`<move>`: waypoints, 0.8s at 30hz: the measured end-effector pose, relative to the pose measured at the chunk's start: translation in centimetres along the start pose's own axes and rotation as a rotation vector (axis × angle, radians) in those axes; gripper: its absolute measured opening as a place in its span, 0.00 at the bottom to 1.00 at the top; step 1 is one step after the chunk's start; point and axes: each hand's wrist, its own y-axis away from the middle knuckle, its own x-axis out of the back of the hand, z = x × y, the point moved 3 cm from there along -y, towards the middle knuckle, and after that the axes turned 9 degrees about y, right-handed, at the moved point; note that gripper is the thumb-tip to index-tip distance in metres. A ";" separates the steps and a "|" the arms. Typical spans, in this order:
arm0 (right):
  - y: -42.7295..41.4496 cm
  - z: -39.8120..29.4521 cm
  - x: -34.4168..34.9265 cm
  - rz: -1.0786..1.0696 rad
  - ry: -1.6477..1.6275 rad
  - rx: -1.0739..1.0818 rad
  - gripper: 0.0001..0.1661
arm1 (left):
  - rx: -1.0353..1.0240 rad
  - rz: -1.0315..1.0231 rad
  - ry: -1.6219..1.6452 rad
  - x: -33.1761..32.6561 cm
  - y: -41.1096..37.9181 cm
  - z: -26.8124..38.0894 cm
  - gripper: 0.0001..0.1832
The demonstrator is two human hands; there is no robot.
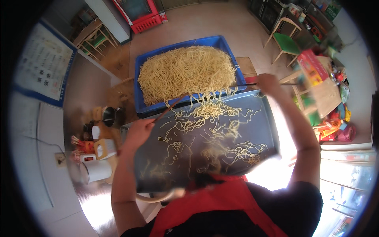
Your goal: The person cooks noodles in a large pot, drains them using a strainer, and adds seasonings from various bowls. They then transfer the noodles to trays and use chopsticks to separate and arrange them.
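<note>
A large heap of noodles (186, 72) fills the blue plastic crate (137, 89). Below its near edge lies a dark metal tray (183, 148) with loose noodle strands scattered over it. My left hand (140, 131), at the tray's left, grips a brown stick (171, 107) whose tip reaches the noodles at the crate's near rim. Near the crate's right corner, my right hand (268, 83) is closed on a dark, thin stick (244, 85) that points left over the crate's rim. Several strands hang from the crate onto the tray between the two sticks.
At left stand a white cylindrical container (96, 171), a tissue box (105, 148) and a dark pot (109, 116). A wooden table (321, 97) bearing a red box (312, 66) is at right, with a green-seated chair (285, 43) beyond. A red cooler (145, 22) stands at the back.
</note>
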 end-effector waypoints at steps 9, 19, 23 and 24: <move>-3.5 -2.7 1.3 -0.001 -0.621 -0.061 0.13 | 0.158 0.015 0.769 -5.6 -8.8 3.4 0.15; -7.2 -2.8 8.7 0.310 -0.362 -0.057 0.12 | -0.008 0.214 0.492 0.7 -12.8 6.2 0.15; -7.7 -2.3 8.4 0.215 -0.049 0.021 0.11 | -0.025 0.159 0.041 2.1 -11.2 1.4 0.13; -7.0 -2.0 9.3 0.172 0.004 0.043 0.11 | -0.012 0.158 0.038 2.8 -9.9 0.9 0.13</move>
